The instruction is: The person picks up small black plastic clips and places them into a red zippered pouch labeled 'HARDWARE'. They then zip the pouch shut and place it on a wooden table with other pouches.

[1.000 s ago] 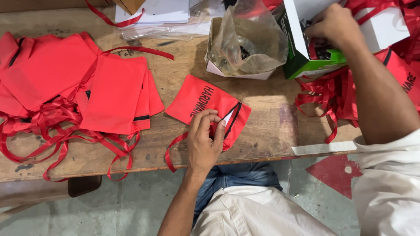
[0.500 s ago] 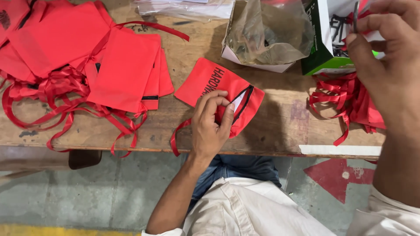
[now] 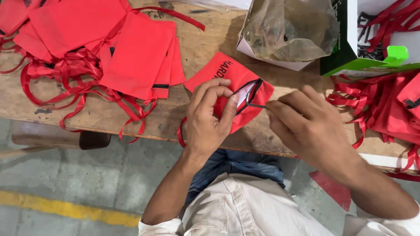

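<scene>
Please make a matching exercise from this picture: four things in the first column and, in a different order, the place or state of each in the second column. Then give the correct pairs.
Things:
1. red pouch
2. pile of red pouches
3. green and white box
4. crumpled plastic bag

Places or states:
A. at the far right of the table, with black parts inside
B. spread over the left part of the table, ribbons tangled
C. lining an open white carton at the top centre
D. held open at its black-edged mouth by the left hand, with the right hand at it

Pairs: 1-D, 2-B, 3-A, 4-C
</scene>
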